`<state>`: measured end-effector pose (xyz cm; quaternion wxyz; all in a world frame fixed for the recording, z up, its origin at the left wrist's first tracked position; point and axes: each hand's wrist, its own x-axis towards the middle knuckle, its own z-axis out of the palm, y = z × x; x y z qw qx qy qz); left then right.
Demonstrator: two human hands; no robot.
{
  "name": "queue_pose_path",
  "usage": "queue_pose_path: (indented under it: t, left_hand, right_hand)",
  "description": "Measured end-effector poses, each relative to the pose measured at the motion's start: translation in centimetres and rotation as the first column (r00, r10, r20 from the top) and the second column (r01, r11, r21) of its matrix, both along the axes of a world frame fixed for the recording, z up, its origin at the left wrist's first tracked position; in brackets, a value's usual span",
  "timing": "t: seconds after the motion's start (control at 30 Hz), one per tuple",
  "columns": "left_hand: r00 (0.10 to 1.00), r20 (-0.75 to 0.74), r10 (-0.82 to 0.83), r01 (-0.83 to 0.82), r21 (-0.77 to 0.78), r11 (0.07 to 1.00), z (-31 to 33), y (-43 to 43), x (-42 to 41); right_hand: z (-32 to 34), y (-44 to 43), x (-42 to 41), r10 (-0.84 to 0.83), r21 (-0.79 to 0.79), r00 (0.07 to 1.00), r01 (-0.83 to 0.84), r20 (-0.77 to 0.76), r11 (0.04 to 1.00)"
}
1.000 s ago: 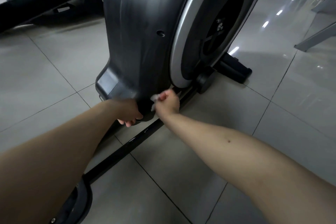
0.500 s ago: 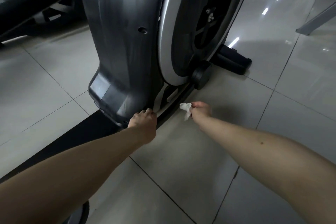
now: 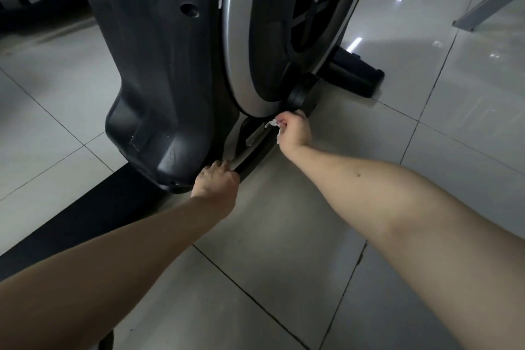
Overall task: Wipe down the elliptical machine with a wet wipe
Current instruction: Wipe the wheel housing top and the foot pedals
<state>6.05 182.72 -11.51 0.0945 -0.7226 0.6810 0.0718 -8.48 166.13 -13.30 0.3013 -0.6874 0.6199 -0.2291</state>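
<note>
Right hand: the right hand is curled into a fist around a crumpled white wet wipe — the wipe pokes out on the thumb side, pressed low by the bottom of the silver flywheel rim.
Left hand: the left hand has its fingers bent over the lower edge of the dark plastic housing, gripping it where it meets the black base rail.
Elliptical machine: the elliptical machine fills the upper middle, standing on pale glossy floor tiles; a small black roller sits just beside the right hand's knuckles.
Beyond: a black stabiliser foot lies on the floor behind the wheel — a grey metal leg slants in at the upper right.
Floor mat: a black mat runs under the housing toward the lower left.
</note>
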Motion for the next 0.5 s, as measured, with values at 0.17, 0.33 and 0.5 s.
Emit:
queue_pose_path:
  t: [0.17, 0.33, 0.5]
  left_hand:
    - [0.995, -0.096, 0.015, -0.018, -0.026, 1.0, -0.4, 0.3, 0.6]
    - [0.986, -0.164, 0.026, -0.036, -0.058, 0.998, -0.7, 0.5, 1.0]
    - [0.984, -0.175, 0.024, -0.036, -0.068, 0.997, -1.0, 0.8, 1.2]
  right_hand:
    - [-0.5, -0.9, 0.4, -0.028, -0.08, 0.996, 0.022, -0.082, 0.997]
    - [-3.7, -1.7, 1.1, -0.111, 0.013, 0.991, 0.11, 0.081, 0.994]
    - [-2.3, 6.4, 3.2, 0.057, 0.088, 0.995, -0.064, 0.084, 0.994]
